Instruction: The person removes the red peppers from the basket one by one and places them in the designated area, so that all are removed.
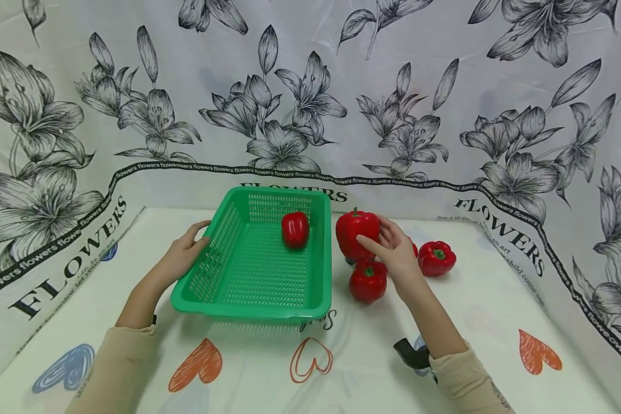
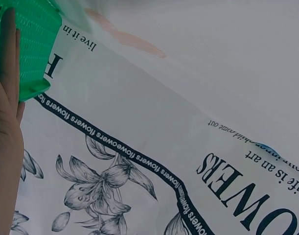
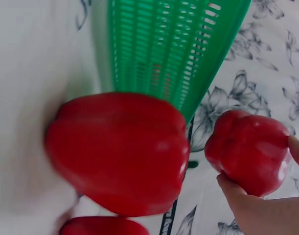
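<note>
A green perforated basket (image 1: 261, 282) stands left of centre with a red bell pepper (image 1: 295, 230) in it. Against the outside of its left wall lies my left hand (image 1: 186, 250), fingers straight along the mesh in the left wrist view. My right hand (image 1: 395, 253) grips another red bell pepper (image 1: 356, 233), stem up, thumb on its near side and fingers behind it. That pepper is just right of the basket's right rim. Below it in the head view sits a third bell pepper (image 1: 368, 282), which looms large as the near pepper (image 3: 120, 152) in the right wrist view.
Farther right on the table lies a bell pepper (image 1: 437, 258), with part of another showing behind my right hand. A white cloth (image 1: 259, 374) printed with hearts covers the table. Behind it hangs a flower-printed curtain (image 1: 341, 144) with a black lettered band.
</note>
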A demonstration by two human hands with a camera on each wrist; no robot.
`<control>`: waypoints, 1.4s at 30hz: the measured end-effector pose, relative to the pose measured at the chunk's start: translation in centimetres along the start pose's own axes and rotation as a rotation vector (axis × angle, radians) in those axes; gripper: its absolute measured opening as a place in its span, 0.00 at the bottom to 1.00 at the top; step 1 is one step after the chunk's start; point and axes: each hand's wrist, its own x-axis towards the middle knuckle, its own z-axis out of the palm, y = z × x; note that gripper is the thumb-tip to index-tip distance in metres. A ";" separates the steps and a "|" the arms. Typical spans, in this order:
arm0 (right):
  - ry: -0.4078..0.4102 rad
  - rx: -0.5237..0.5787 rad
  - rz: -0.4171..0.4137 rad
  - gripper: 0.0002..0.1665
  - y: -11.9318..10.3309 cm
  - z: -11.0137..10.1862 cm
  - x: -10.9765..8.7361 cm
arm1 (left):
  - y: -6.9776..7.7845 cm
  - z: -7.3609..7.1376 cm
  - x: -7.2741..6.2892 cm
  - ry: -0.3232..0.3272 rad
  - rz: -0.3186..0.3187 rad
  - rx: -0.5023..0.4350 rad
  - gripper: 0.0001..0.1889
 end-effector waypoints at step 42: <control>0.087 0.225 -0.065 0.44 4.8 -6.7 -3.8 | -0.4 -0.3 0.4 -0.028 -0.018 -0.016 0.33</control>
